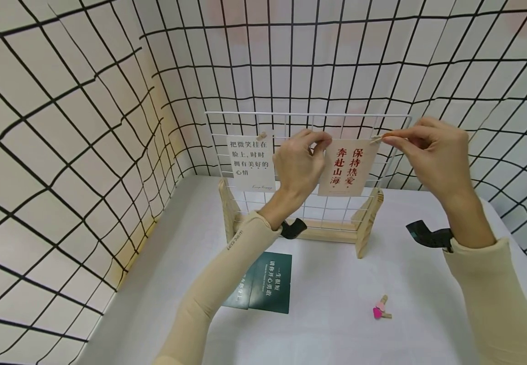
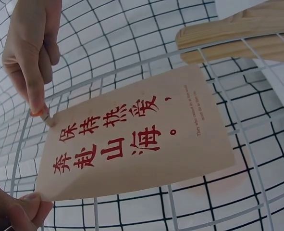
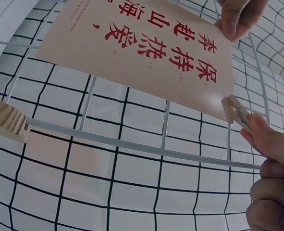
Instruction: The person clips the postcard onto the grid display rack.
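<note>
A cream card with red characters (image 1: 347, 167) lies against the white wire grid rack (image 1: 309, 115). My left hand (image 1: 301, 159) pinches its upper left corner between thumb and forefinger. At the opposite top corner, my right hand (image 1: 438, 152) pinches a small wooden clothespin (image 3: 240, 113), whose tip overlaps the card's corner in the right wrist view. To the left, a white card with black characters (image 1: 251, 165) hangs on the same rack under another clothespin (image 1: 261, 136).
The rack stands on a wooden base (image 1: 368, 223). Dark green cards (image 1: 270, 284) lie on the white table (image 1: 327, 324), partly behind the left forearm. Clothespins with pink hearts (image 1: 382, 308) lie at the front right. Black wire mesh (image 1: 62, 152) surrounds the table.
</note>
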Demonstrator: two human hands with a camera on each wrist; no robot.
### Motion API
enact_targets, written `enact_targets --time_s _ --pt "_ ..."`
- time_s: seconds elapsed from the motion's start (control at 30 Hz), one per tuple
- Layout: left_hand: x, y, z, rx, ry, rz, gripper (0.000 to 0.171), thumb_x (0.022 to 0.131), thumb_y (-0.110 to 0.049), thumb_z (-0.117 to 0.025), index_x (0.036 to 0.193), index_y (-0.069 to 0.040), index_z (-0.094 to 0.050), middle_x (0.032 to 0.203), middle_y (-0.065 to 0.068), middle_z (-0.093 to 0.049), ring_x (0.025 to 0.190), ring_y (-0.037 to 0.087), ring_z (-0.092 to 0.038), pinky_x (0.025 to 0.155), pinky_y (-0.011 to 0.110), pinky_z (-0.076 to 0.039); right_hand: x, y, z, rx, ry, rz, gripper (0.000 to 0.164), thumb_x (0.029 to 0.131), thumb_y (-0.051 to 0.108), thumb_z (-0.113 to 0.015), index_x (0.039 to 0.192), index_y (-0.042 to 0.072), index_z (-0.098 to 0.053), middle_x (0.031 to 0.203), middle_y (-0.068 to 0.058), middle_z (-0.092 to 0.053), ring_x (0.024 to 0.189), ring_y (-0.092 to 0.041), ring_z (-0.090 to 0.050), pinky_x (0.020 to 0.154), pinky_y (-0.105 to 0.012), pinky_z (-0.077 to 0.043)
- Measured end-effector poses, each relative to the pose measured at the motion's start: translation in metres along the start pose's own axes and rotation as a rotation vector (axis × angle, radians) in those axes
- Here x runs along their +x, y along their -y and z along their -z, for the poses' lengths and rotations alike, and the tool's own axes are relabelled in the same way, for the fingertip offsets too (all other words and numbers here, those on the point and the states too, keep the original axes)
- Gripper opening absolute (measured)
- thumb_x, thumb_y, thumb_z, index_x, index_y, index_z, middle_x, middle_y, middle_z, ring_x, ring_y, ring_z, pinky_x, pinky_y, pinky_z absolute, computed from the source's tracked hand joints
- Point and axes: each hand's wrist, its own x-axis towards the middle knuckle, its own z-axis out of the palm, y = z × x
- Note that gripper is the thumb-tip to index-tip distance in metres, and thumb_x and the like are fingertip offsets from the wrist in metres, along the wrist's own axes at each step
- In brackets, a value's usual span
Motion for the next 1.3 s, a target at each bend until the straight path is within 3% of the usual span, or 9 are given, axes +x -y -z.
enact_targets --time_s 0.13,0.3,0.5,0.63,0.83,0.93,1.17,1.3 --pt "0.000 -0.001 -0.001 0.013 -0.009 -0.003 0.006 0.091 -0.015 -0.078 0.088 -0.014 -0.083 0.084 -0.002 -0.080 0.051 0.007 -0.051 0.048 0.016 -0.030 0.003 0.000 -0.002 -0.004 0.020 -0.014 0.016 0.087 0.006 -0.082 0.101 -0.002 -0.081 0.070 0.014 -0.045 0.068 -0.005 -0.036 0.056 -0.015 -0.025" --pt "-0.002 -0.002 -0.003 0.048 -0.039 -0.025 0.006 0.091 -0.015 -0.079 0.087 -0.014 -0.083 0.083 -0.003 -0.079 0.056 0.007 -0.061 0.048 0.015 -0.034 0.005 0.002 -0.004 -0.004 0.033 -0.021 0.016 0.087 0.005 -0.081 0.102 -0.002 -0.081 0.071 0.017 -0.047 0.068 -0.006 -0.037 0.055 -0.014 -0.026" --pt "-0.004 -0.003 -0.005 0.176 -0.097 -0.102 0.007 0.091 -0.012 -0.078 0.087 -0.014 -0.083 0.083 -0.004 -0.080 0.061 0.008 -0.070 0.050 0.016 -0.042 0.007 0.005 -0.003 -0.004 0.052 -0.034 0.017 0.088 0.008 -0.081 0.103 -0.001 -0.081 0.071 0.013 -0.046 0.068 -0.007 -0.036 0.054 -0.016 -0.026" --pt "-0.006 -0.004 -0.004 0.244 -0.109 -0.151 0.008 0.092 -0.012 -0.077 0.088 -0.014 -0.084 0.083 -0.004 -0.080 0.059 0.008 -0.068 0.051 0.017 -0.039 0.006 0.005 -0.002 0.005 0.061 -0.046 0.018 0.088 0.008 -0.081 0.104 -0.001 -0.081 0.070 0.009 -0.044 0.067 -0.008 -0.036 0.053 -0.016 -0.025" --pt "-0.005 -0.004 0.000 0.258 -0.101 -0.164 0.008 0.094 -0.016 -0.077 0.091 -0.014 -0.083 0.087 -0.005 -0.080 0.063 0.008 -0.070 0.051 0.019 -0.036 0.005 0.002 -0.001 0.005 0.063 -0.070 0.020 0.088 0.007 -0.082 0.105 -0.002 -0.080 0.070 0.005 -0.040 0.068 -0.008 -0.035 0.053 -0.015 -0.024" --pt "-0.007 -0.003 0.006 0.194 -0.070 -0.152 0.008 0.094 -0.019 -0.077 0.094 -0.013 -0.083 0.089 -0.004 -0.080 0.063 0.008 -0.069 0.052 0.018 -0.038 0.004 0.000 -0.001 0.029 0.054 -0.080 0.020 0.088 0.008 -0.082 0.106 -0.001 -0.080 0.070 0.005 -0.038 0.067 -0.008 -0.034 0.053 -0.015 -0.023" --pt "-0.019 0.011 0.026 -0.226 0.039 -0.035 0.020 0.086 -0.015 -0.085 0.103 -0.006 -0.082 0.089 0.006 -0.078 0.051 0.011 -0.056 0.050 0.013 -0.030 -0.006 -0.005 0.001 0.156 -0.014 -0.106 0.024 0.088 0.008 -0.082 0.111 0.001 -0.080 0.069 0.007 -0.039 0.062 -0.008 -0.034 0.051 -0.018 -0.022" --pt "-0.031 0.025 0.039 -0.352 0.086 0.000 0.026 0.085 -0.012 -0.085 0.109 -0.004 -0.080 0.091 0.010 -0.077 0.054 0.014 -0.056 0.056 0.017 -0.037 -0.019 -0.008 0.004 0.196 -0.054 -0.163 0.028 0.088 0.007 -0.082 0.115 0.005 -0.079 0.068 0.006 -0.037 0.060 -0.009 -0.032 0.050 -0.020 -0.022"
